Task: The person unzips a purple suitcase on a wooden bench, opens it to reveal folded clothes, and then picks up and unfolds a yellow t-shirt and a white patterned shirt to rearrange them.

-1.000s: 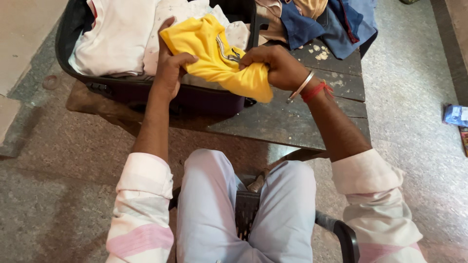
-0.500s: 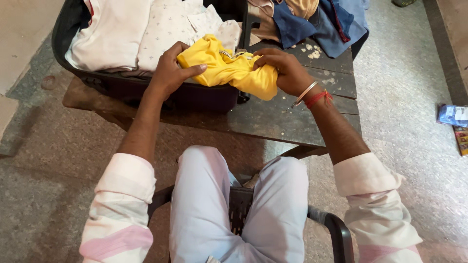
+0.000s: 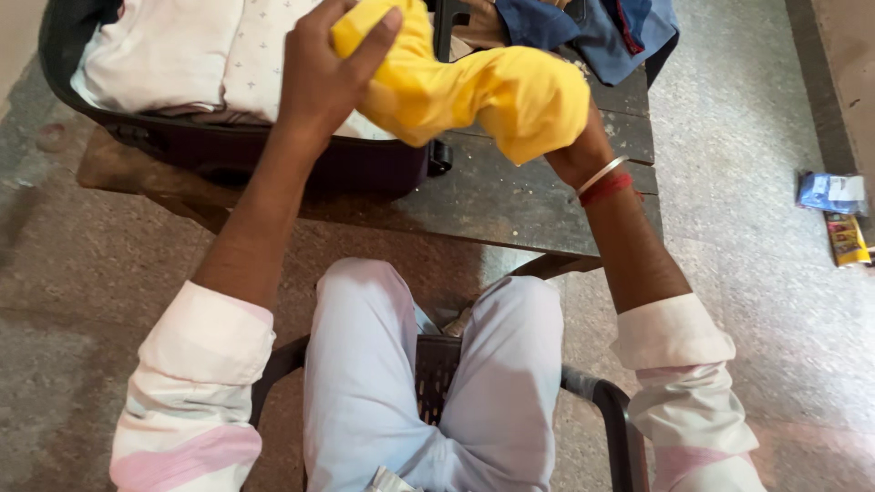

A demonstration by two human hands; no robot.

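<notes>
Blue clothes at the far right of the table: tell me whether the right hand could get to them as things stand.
Probably not at once. The right hand is hidden inside the yellow garment, which the left hand grips at the other end. The blue clothes lie just beyond, with nothing else between.

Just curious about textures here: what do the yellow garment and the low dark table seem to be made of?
The yellow garment looks like soft, matte knit cloth: it bunches and drapes over the right hand, held in the left hand's grip. The low dark table seems to be worn, dull wooden planks, showing seams and pale flecks.
</notes>
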